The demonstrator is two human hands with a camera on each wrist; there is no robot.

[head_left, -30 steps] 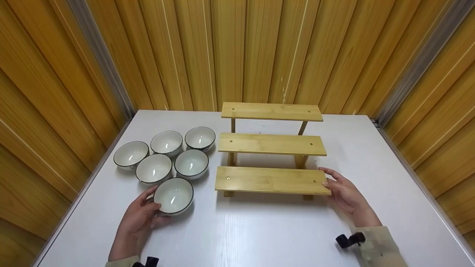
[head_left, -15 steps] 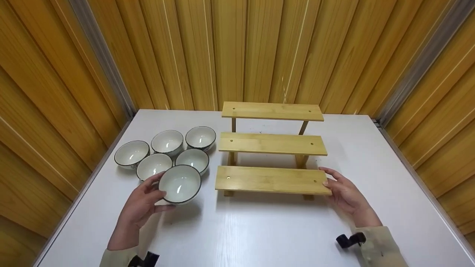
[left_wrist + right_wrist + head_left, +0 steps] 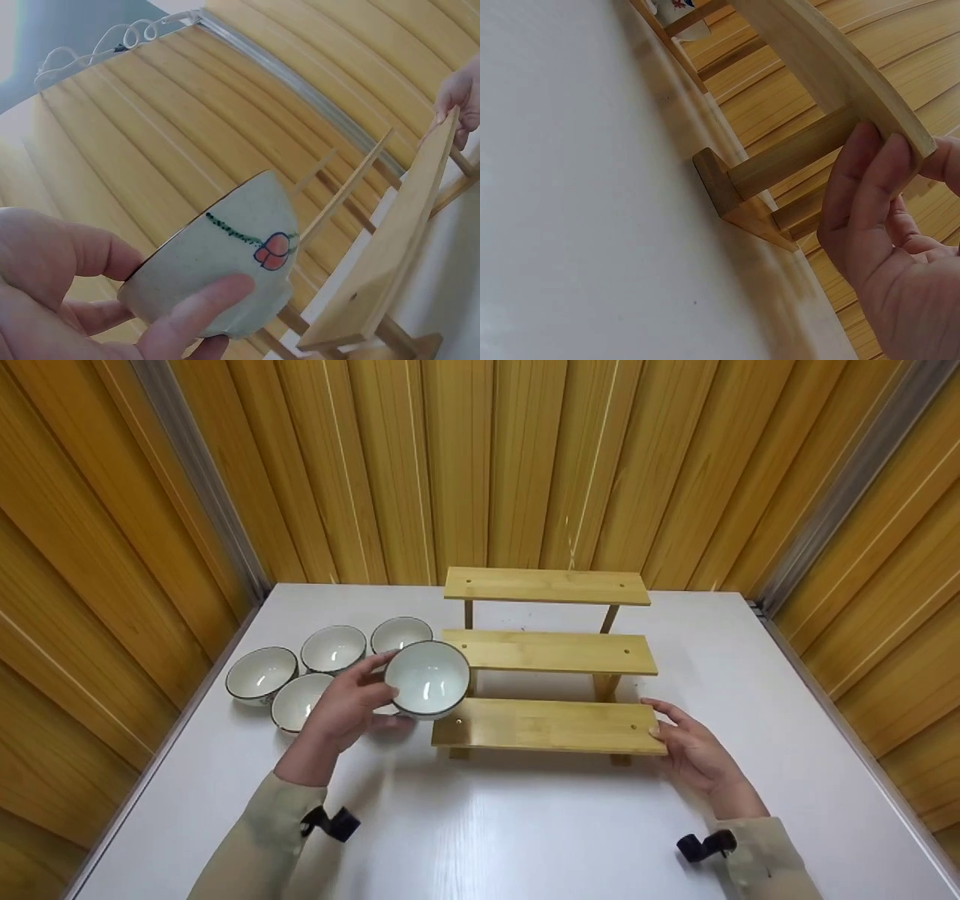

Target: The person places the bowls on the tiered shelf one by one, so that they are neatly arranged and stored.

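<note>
A white bowl point(image 3: 427, 679) with a dark rim hangs in my left hand point(image 3: 352, 701), thumb at the rim and fingers underneath. In the left wrist view the bowl point(image 3: 217, 262) is tilted and shows a red flower with a green dotted line on its outside. It overlaps the left ends of the lower and middle shelves of a three-step wooden rack point(image 3: 547, 727) in the head view. My right hand point(image 3: 694, 750) grips the right end of the lowest shelf; in the right wrist view the fingers point(image 3: 870, 195) curl under the board.
Several matching bowls stand in a group at the left of the white table point(image 3: 480, 832), among them a far-left bowl point(image 3: 261, 673) and a back bowl point(image 3: 334, 649). One is largely hidden behind my left hand. Wood-plank walls point(image 3: 457, 465) enclose the table.
My left hand has lifted the front bowl off the table and carried it right and away from me, up to the rack's left end. The right hand keeps its grip on the lowest shelf.
</note>
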